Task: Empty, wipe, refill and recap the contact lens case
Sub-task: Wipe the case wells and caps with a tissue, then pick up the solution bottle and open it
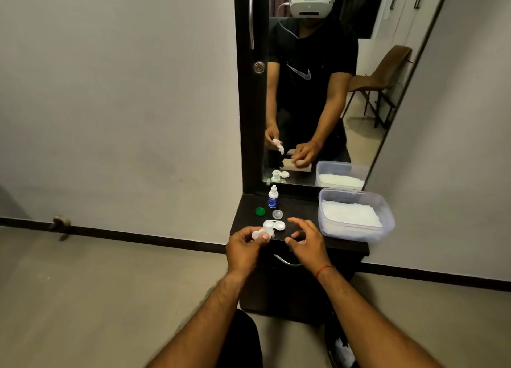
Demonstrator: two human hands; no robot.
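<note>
The white contact lens case lies uncapped on the dark dresser top. My left hand pinches a crumpled white tissue just in front of the case. My right hand hovers to the right of the case, fingers loosely curved and holding nothing. A green cap and a clear cap sit behind the case. A small solution bottle with a blue label stands upright at the back.
A clear plastic tub holding white tissues sits at the right of the dresser top. A mirror stands behind, reflecting me. A drawer handle is below the top's front edge. Grey walls flank the dresser.
</note>
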